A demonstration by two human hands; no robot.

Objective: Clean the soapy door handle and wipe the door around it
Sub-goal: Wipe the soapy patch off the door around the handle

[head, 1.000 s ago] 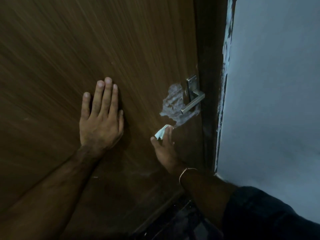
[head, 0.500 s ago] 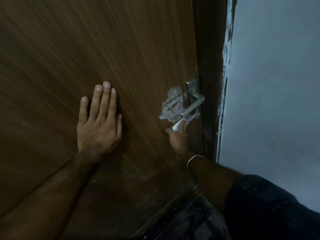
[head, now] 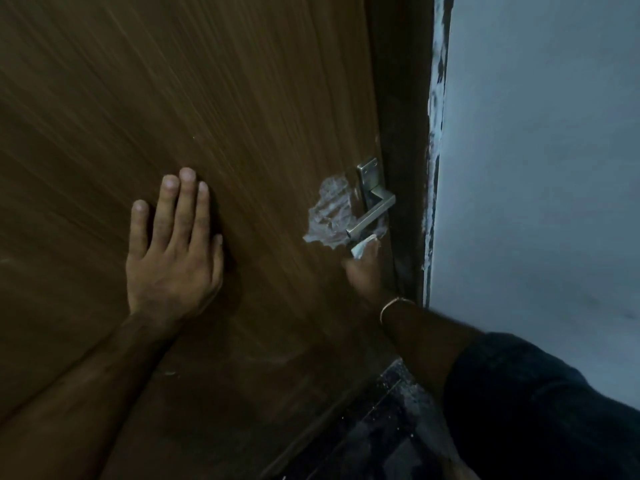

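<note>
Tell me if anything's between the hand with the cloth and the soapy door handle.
Nothing visible is in the way. The right hand holds the cloth just below the free end of the handle, at the lower edge of the soap on the door. The left hand lies flat on the door, well aside.

A thin metal bangle point(head: 393, 305) is worn on the right wrist, and a dark sleeve point(head: 540, 403) is seen pushed up the right forearm. The left forearm is bare, and no ring is seen on the left hand point(head: 173, 251).
</note>
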